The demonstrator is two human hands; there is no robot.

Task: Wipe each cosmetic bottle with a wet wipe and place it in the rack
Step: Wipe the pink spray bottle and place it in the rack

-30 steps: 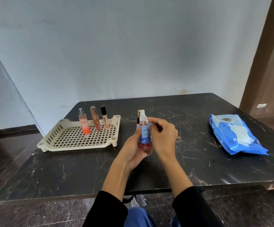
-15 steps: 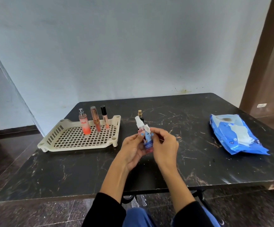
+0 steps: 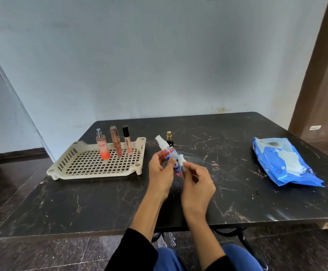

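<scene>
My left hand (image 3: pixel 160 171) grips a pink spray bottle (image 3: pixel 166 152) with a white nozzle and blue label, tilted with its top to the upper left. My right hand (image 3: pixel 197 180) pinches a small white wet wipe (image 3: pixel 181 160) against the bottle's lower side. A cream perforated rack (image 3: pixel 92 169) at the left holds an orange-pink spray bottle (image 3: pixel 102 147), a rose-gold tube (image 3: pixel 116 142) and a lip gloss with a black cap (image 3: pixel 127 140), all upright along its back. A small dark bottle with a gold top (image 3: pixel 169 139) stands on the table behind my hands.
The black marble table (image 3: pixel 100 208) ends just before my knees. A blue wet wipe pack (image 3: pixel 282 163) lies open at the right. A wall runs behind the table and a brown door frame (image 3: pixel 319 75) stands at far right.
The pink bottle has tipped from upright to a leftward tilt and both hands dropped lower. My right hand slid down the bottle with the wipe, which now shows between its fingers.
</scene>
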